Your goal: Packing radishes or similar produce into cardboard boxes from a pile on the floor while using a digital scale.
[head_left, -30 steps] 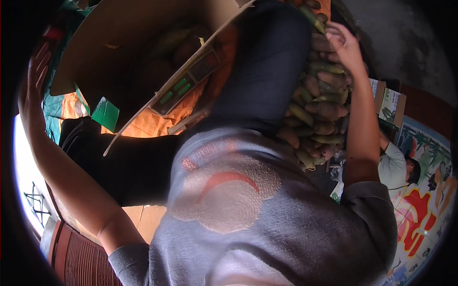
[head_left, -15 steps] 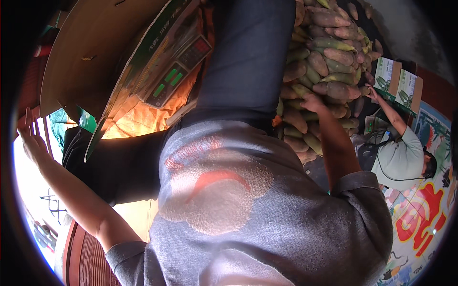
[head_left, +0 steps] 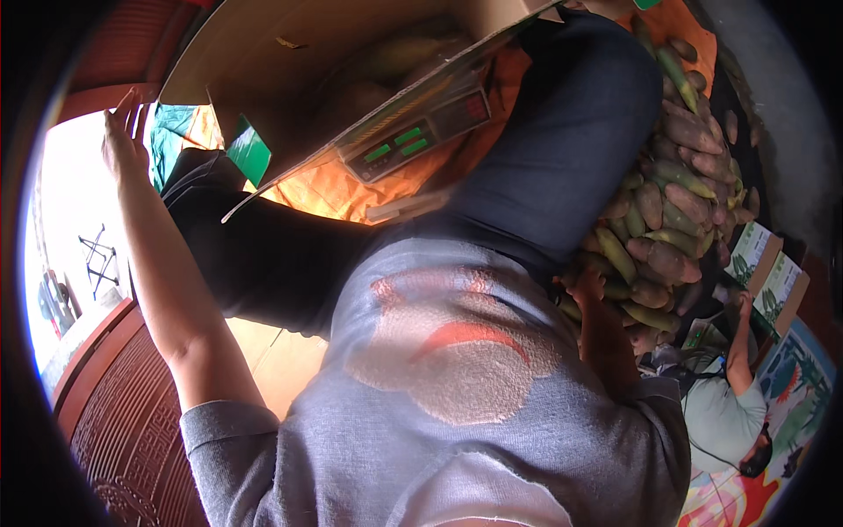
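While our left hand is raised just to the left of the big cardboard box, its fingers are straight and its palm is wide, with nothing in its grip. Our right hand is low, to the right of the box and nearer to us than it, beside our bent leg. It is at the near edge of a heap of long vegetables, its fingers slightly parted; we cannot tell whether they hold one. The heap is well to the right of the box, across that leg from it, and mixes green vegetables with reddish-brown ones. We can make out a few more vegetables inside the box, dim in the shade.

Just outside the box's near edge we have a scale with lit green displays, partly covered by the cardboard. An orange sheet spreads under the scale, beside the box. We see a green flap at the box's left end. Far to the right of the box, past the heap, a co-worker in a pale shirt has one arm up beside two small cartons.
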### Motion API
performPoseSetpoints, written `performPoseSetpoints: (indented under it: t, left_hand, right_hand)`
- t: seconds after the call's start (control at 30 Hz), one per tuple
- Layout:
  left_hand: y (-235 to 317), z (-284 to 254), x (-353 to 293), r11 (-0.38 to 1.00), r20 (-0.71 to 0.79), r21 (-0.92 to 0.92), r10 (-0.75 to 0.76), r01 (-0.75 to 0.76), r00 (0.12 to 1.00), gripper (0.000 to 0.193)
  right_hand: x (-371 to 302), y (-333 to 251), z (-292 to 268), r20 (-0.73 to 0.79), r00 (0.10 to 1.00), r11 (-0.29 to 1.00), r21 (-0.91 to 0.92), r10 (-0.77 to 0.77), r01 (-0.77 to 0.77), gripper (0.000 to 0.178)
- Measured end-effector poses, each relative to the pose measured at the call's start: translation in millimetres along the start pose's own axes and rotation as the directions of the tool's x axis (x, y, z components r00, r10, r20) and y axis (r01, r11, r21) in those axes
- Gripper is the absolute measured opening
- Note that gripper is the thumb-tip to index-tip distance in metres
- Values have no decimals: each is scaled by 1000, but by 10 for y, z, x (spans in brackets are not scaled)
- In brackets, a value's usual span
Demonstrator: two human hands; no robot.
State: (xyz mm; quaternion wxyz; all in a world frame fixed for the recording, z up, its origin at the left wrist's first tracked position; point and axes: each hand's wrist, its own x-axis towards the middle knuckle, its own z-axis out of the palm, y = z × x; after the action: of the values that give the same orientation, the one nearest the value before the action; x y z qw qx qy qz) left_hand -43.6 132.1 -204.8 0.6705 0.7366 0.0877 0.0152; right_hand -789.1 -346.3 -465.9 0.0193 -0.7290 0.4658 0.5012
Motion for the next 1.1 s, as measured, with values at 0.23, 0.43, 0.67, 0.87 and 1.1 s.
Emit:
performPoseSetpoints:
  t: [0.23,0.43,0.67,0.87,1.1]
  left_hand:
    - [106,40,10,999,-19,-30,45,-45,999,55]
    - [254,168,-62,988,33,-3,153,-153,988,47]
    - [431,249,-154,935,170,-12,351,-354,921,41]
    - [384,481,-296,828,563,155,374,-538,737,40]
    - [514,660,-462,693,679,315,313,-649,664,39]
  right_hand:
    - [95,102,-77,27,997,972,223,74,-78,106]
    - [381,383,-367,-156,987,622,777,43,96,109]
    - [107,386,-2332,-681,702,525,684,209,507,95]
    - [-1142,151,-4690,-949,263,537,314,173,782,79]
    - [-2867,-1464,-5848,-930,-70,217,-156,-362,964,71]
